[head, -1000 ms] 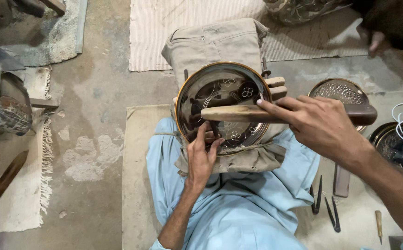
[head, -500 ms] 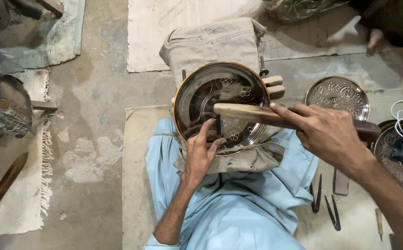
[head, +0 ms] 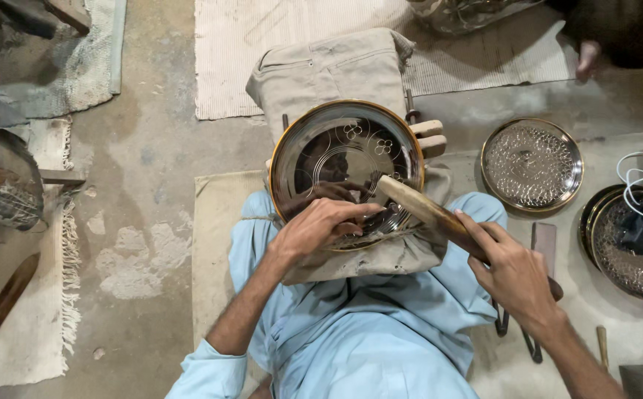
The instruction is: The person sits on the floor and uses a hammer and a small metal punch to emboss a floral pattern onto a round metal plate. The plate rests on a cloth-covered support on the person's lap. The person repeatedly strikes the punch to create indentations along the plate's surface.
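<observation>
Engraving a round, gold-rimmed dark metal plate (head: 347,174)
Left hand (head: 321,229) pinches a hidden tool; right hand (head: 517,277) clenches the wooden mallet (head: 439,218). A misjudged blow could scar the pattern.

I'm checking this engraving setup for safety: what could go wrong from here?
The left hand lies on the round metal plate right beside the head of the wooden mallet that the right hand holds, so a stray blow might catch its fingers. The plate sits tilted on a cloth-covered rest and might slip.
</observation>
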